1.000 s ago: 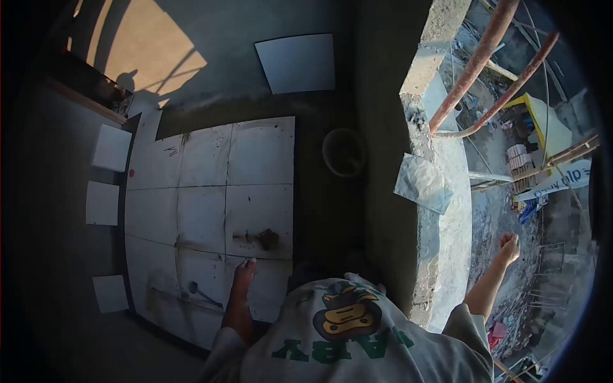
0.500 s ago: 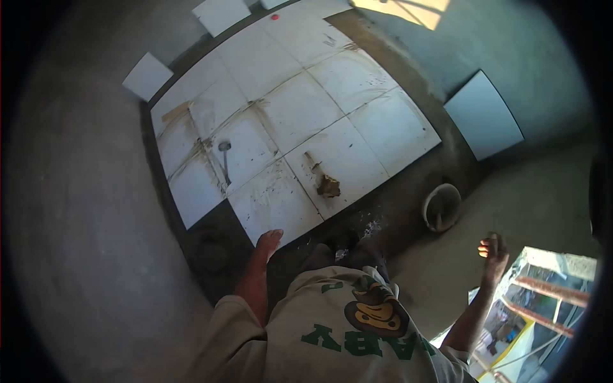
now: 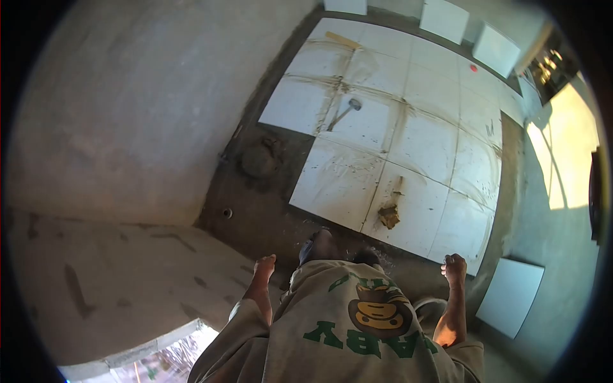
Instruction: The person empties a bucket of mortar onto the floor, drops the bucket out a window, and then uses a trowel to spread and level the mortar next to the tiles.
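Observation:
My left hand (image 3: pixel 264 265) hangs at my left side, fingers loosely curled, with nothing visible in it. At the other side my right hand (image 3: pixel 454 268) is also curled and looks bare, appearing over the near right edge of the white floor tiles (image 3: pixel 332 172). A mallet (image 3: pixel 354 104) lies on the tiles farther off, its handle slanting toward me. Nearer is a brown, mortar-caked lump (image 3: pixel 388 216), with a thin handle-like piece just beyond it. Beside my right forearm a bucket (image 3: pixel 429 308) is partly hidden by my shirt and arm.
A tile (image 3: pixel 511 297) leans against the right wall, and several more stand along the far walls. A light strip (image 3: pixel 343 40) and a small red object (image 3: pixel 473 67) lie on the tiles. Left are a dark untiled patch (image 3: pixel 258 156), a pipe end (image 3: pixel 228 212) and a window opening.
My view has swung left, so the tiles and tools appear farther right. The bucket now shows behind my right arm. Both hands have shifted beside my body, and neither has picked anything up.

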`<state>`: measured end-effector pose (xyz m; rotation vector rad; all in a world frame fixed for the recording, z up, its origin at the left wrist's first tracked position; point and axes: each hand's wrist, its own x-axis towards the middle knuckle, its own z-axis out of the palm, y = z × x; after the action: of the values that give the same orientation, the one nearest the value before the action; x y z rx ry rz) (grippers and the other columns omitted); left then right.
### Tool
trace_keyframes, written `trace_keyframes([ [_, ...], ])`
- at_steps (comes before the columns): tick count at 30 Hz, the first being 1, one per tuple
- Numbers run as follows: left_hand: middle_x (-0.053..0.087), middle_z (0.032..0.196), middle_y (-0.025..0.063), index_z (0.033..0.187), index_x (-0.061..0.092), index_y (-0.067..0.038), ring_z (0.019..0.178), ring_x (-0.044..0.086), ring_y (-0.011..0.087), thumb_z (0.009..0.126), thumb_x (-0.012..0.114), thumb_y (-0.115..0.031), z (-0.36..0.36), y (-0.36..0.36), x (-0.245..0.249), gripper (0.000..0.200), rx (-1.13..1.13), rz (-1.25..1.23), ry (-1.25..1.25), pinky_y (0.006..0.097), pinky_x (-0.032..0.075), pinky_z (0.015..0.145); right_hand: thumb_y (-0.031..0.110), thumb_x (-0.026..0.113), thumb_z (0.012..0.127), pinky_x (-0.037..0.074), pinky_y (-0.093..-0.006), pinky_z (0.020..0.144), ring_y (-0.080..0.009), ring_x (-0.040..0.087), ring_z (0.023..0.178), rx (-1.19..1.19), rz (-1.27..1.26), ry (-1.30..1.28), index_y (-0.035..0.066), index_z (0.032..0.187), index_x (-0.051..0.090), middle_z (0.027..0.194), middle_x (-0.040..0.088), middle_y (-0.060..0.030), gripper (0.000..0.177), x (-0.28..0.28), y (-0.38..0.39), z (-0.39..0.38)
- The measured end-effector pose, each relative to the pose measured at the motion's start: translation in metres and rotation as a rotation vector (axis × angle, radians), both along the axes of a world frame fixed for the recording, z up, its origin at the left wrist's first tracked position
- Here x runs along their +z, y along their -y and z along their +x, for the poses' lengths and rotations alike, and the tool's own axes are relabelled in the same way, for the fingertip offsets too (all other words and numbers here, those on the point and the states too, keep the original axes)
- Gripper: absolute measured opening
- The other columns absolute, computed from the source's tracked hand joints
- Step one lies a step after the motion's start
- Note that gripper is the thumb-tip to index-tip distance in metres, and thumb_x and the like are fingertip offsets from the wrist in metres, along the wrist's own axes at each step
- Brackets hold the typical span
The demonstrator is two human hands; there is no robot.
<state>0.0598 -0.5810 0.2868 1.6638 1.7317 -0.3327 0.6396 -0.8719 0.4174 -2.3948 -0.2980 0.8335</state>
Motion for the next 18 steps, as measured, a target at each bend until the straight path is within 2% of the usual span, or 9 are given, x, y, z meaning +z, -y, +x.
trace_keyframes([
  [3, 0.067, 0.094, 0.0082, 0.102, 0.057, -0.013, 0.094, 0.065, 0.028, 0.085, 0.05, -0.012, -0.013, 0.03, -0.008, 0.019, 0.088, 0.025, 0.106, 0.0444, 0.054, 0.076, 0.013, 0.054, 0.088, 0.047, -0.0302, 0.039, -0.0187, 0.061, 0.049, 0.009, -0.024, -0.042, -0.002, 0.089, 0.059, 0.068, 0.064, -0.0148, 0.016, -0.019, -0.038, 0.011],
  [5, 0.067, 0.097, 0.0088, 0.104, 0.057, -0.013, 0.096, 0.064, 0.0289, 0.085, 0.049, -0.012, -0.012, 0.035, -0.014, 0.021, 0.177, -0.026, 0.108, 0.0448, 0.053, 0.078, 0.013, 0.054, 0.088, 0.046, -0.0295, 0.039, -0.0181, 0.06, 0.049, 0.048, -0.041, -0.109, -0.001, 0.091, 0.059, 0.068, 0.064, -0.0143, 0.015, -0.023, -0.08, 0.006],
  [7, 0.066, 0.101, 0.0089, 0.106, 0.057, -0.013, 0.096, 0.064, 0.0302, 0.086, 0.047, -0.011, -0.016, 0.037, -0.007, 0.023, -0.449, 0.335, -0.018, 0.0447, 0.052, 0.08, 0.013, 0.054, 0.089, 0.045, -0.0289, 0.039, -0.0175, 0.059, 0.049, 0.072, -0.064, -0.173, 0.0, 0.093, 0.059, 0.068, 0.064, -0.0139, 0.015, -0.019, -0.125, -0.007],
  [8, 0.066, 0.101, 0.0089, 0.106, 0.057, -0.013, 0.096, 0.064, 0.0302, 0.086, 0.047, -0.011, -0.02, 0.039, -0.011, 0.023, -0.419, 0.33, -0.015, 0.0447, 0.052, 0.08, 0.014, 0.054, 0.089, 0.044, -0.0288, 0.039, -0.0179, 0.058, 0.047, 0.129, -0.072, -0.188, 0.0, 0.092, 0.058, 0.068, 0.064, -0.0142, 0.015, -0.015, -0.147, -0.018],
  [10, 0.065, 0.104, 0.0111, 0.108, 0.055, -0.013, 0.097, 0.063, 0.0308, 0.086, 0.045, -0.011, -0.026, 0.023, -0.022, 0.025, 0.284, 0.02, 0.3, 0.0442, 0.052, 0.082, 0.016, 0.054, 0.089, 0.044, -0.0289, 0.041, -0.0183, 0.057, 0.048, 0.228, -0.085, -0.209, 0.0, 0.092, 0.057, 0.069, 0.063, -0.014, 0.016, -0.016, -0.185, -0.038],
  [14, 0.064, 0.108, 0.0124, 0.113, 0.055, -0.012, 0.097, 0.063, 0.0316, 0.085, 0.048, -0.012, -0.075, -0.022, -0.015, 0.029, 0.338, 0.028, 0.304, 0.0446, 0.051, 0.082, 0.019, 0.056, 0.088, 0.049, -0.0308, 0.046, -0.0194, 0.062, 0.053, 0.299, -0.114, -0.223, -0.001, 0.093, 0.06, 0.071, 0.066, -0.0141, 0.021, -0.018, -0.247, -0.078],
  [16, 0.064, 0.107, 0.0134, 0.113, 0.059, -0.009, 0.091, 0.064, 0.0285, 0.087, 0.054, -0.019, -0.102, -0.048, -0.006, 0.028, -0.167, 0.188, -0.029, 0.0429, 0.051, 0.08, 0.019, 0.056, 0.088, 0.048, -0.0311, 0.045, -0.0198, 0.061, 0.052, 0.317, -0.138, -0.256, 0.0, 0.094, 0.059, 0.071, 0.065, -0.0143, 0.021, -0.03, -0.263, -0.092],
  [17, 0.064, 0.107, 0.0134, 0.113, 0.059, -0.009, 0.091, 0.064, 0.0285, 0.087, 0.054, -0.019, -0.103, -0.058, 0.01, 0.028, -0.163, 0.195, -0.03, 0.0429, 0.051, 0.08, 0.019, 0.056, 0.089, 0.048, -0.0315, 0.045, -0.0201, 0.059, 0.051, 0.328, -0.161, -0.291, 0.001, 0.095, 0.057, 0.071, 0.064, -0.0146, 0.02, -0.036, -0.27, -0.1],
  [18, 0.064, 0.105, 0.013, 0.11, 0.061, -0.007, 0.086, 0.064, 0.0259, 0.087, 0.056, -0.025, -0.098, -0.067, 0.039, 0.029, 0.46, 0.1, 0.237, 0.0402, 0.051, 0.078, 0.019, 0.056, 0.089, 0.05, -0.0333, 0.046, -0.0219, 0.06, 0.051, 0.344, -0.181, -0.302, 0.001, 0.095, 0.057, 0.072, 0.065, -0.0157, 0.02, -0.046, -0.273, -0.104],
])
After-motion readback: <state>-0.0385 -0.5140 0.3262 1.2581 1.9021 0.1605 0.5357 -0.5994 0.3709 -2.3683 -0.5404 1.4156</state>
